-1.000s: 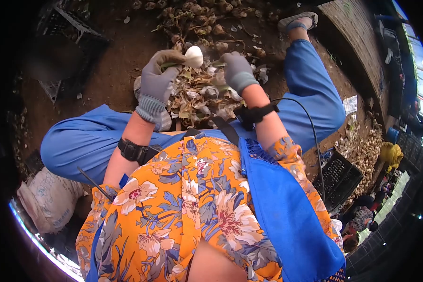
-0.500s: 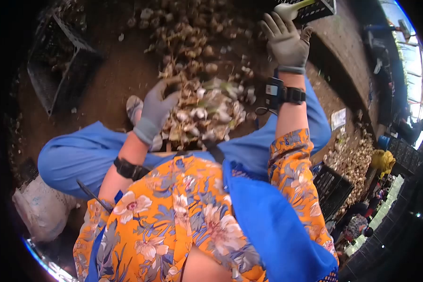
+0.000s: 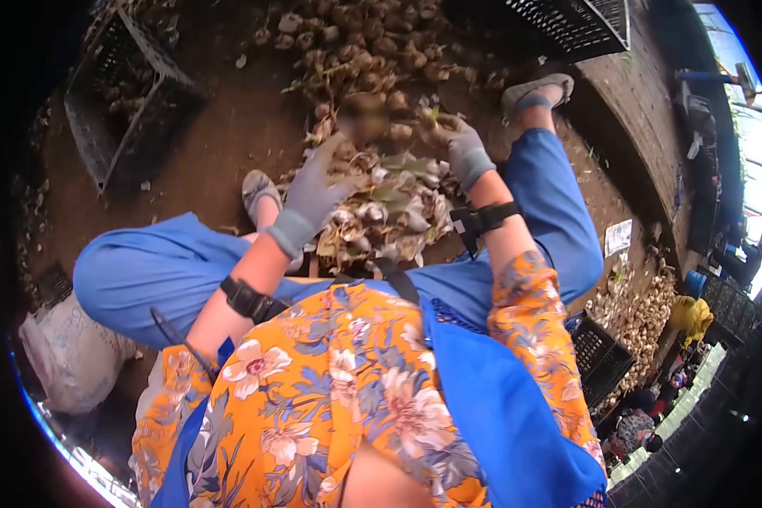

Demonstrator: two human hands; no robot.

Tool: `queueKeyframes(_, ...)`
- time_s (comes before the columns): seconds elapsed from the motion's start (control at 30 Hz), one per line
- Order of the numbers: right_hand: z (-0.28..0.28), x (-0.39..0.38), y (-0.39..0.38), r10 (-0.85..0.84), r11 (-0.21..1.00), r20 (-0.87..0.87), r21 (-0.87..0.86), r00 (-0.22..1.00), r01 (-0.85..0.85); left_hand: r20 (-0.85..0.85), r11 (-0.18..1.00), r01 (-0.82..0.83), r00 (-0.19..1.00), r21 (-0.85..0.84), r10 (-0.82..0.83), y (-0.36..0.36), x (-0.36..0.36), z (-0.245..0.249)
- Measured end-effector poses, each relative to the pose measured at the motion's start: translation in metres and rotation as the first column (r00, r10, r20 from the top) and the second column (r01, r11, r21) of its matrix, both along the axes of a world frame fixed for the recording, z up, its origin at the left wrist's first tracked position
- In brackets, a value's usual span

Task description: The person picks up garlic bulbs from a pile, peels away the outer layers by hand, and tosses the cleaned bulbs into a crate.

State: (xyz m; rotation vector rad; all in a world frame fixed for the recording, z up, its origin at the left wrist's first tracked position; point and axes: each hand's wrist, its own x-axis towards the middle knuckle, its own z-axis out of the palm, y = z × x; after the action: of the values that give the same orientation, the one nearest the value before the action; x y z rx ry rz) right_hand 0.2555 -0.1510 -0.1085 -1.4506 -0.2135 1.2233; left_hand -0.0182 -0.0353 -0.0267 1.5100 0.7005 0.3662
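My left hand (image 3: 317,190), in a grey glove, reaches over the pile of garlic skins and leaves (image 3: 398,203) between my legs. Its thumb stands apart from the fingers, which point toward a blurred brown shape at the edge of the garlic bulbs (image 3: 372,55). At the pile's right side, my gloved right hand (image 3: 464,152) has its fingers curled together near some greenish-yellow stalk bits. What lies in its fingers is too blurred to tell. Many bulbs with dry stalks spread over the dirt floor ahead of both hands.
A black plastic crate (image 3: 567,30) stands at the upper right, beside a raised ledge (image 3: 635,118). Another crate (image 3: 127,110) with bulbs inside is tilted at the left. A white sack (image 3: 76,356) sits at lower left; more garlic (image 3: 643,313) lies at right.
My right hand has come down and back from the upper-right crate, where it was spread open near a white bulb with a green stalk. My left hand has shifted slightly rightward.
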Motion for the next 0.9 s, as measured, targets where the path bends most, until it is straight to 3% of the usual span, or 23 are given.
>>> queueKeyframes(0.03, 0.048, -0.025, 0.008, -0.004, 0.999, -0.209, 0.042, 0.978, 0.013, -0.045, 0.995, 0.008, 0.999, 0.095, -0.004, -0.002, 0.003, 0.009)
queueKeyframes(0.07, 0.074, -0.05, 0.011, 0.0, 0.999, -0.223, 0.038, 0.975, 0.008, -0.088, 0.981, 0.02, 0.996, 0.192, -0.003, -0.002, 0.005, 0.015)
queueKeyframes(0.1, 0.093, -0.072, 0.016, -0.004, 0.987, -0.364, 0.148, 0.931, 0.062, -0.067, 0.932, 0.025, 0.998, 0.36, -0.001, -0.001, 0.005, 0.011)
queueKeyframes(0.13, 0.101, -0.09, 0.019, 0.01, 0.961, -0.497, 0.246, 0.868, 0.13, -0.075, 0.932, 0.018, 0.997, 0.363, 0.01, -0.002, 0.005, 0.015)
queueKeyframes(0.2, 0.101, -0.113, 0.018, 0.143, 0.937, -0.646, 0.331, 0.75, 0.107, -0.126, 0.848, -0.018, 0.987, 0.53, 0.099, -0.004, 0.004, 0.026)
queueKeyframes(0.23, 0.112, -0.122, 0.017, 0.136, 0.964, -0.545, 0.264, 0.827, 0.015, -0.114, 0.901, -0.048, 0.988, 0.432, 0.107, 0.0, 0.003, 0.026)
queueKeyframes(0.27, 0.104, -0.121, 0.013, 0.132, 0.965, -0.548, 0.263, 0.826, 0.02, -0.116, 0.901, -0.043, 0.988, 0.431, 0.103, 0.0, 0.0, 0.029)
queueKeyframes(0.3, 0.088, -0.116, 0.008, 0.179, 0.958, -0.058, 0.237, 0.982, -0.161, -0.115, 0.904, -0.024, 0.99, 0.427, 0.081, 0.0, -0.003, 0.033)
queueKeyframes(0.33, 0.08, -0.112, 0.004, 0.222, 0.945, 0.444, 0.121, 0.868, -0.303, -0.112, 0.906, -0.006, 0.992, 0.423, 0.058, 0.0, -0.003, 0.037)
queueKeyframes(0.37, 0.119, -0.12, 0.018, 0.107, 0.98, 0.116, 0.153, 0.988, -0.124, -0.025, 0.947, -0.048, 0.998, 0.317, 0.058, -0.002, -0.002, 0.033)
queueKeyframes(0.47, 0.126, -0.128, 0.019, 0.085, 0.959, 0.131, 0.26, 0.988, -0.117, -0.021, 0.954, -0.04, 0.999, 0.298, 0.049, -0.003, -0.005, 0.04)
queueKeyframes(0.5, 0.13, -0.133, 0.021, 0.064, 0.954, 0.024, 0.291, 0.998, -0.069, 0.042, 0.938, -0.049, 0.998, 0.344, 0.037, -0.004, -0.006, 0.04)
queueKeyframes(0.6, 0.124, -0.14, 0.023, 0.041, 0.952, 0.045, 0.302, 0.998, -0.053, 0.092, 0.926, -0.073, 0.995, 0.37, 0.042, -0.005, -0.01, 0.041)
queueKeyframes(0.73, 0.132, -0.14, 0.016, 0.042, 0.972, -0.081, 0.233, 0.996, -0.022, 0.117, 0.943, -0.062, 0.993, 0.325, 0.026, -0.008, -0.009, 0.049)
queueKeyframes(0.8, 0.13, -0.139, 0.012, 0.03, 0.96, -0.156, 0.279, 0.987, 0.015, 0.136, 0.992, -0.097, 0.985, -0.084, 0.108, -0.009, -0.006, 0.045)
queueKeyframes(0.87, 0.131, -0.137, 0.009, 0.027, 0.945, -0.232, 0.324, 0.972, 0.051, 0.151, 0.987, -0.085, 0.983, -0.138, 0.106, -0.008, -0.005, 0.043)
queueKeyframes(0.9, 0.134, -0.136, 0.008, 0.04, 0.966, -0.128, 0.258, 0.991, -0.006, 0.166, 0.98, -0.075, 0.98, -0.186, 0.107, -0.007, -0.006, 0.041)
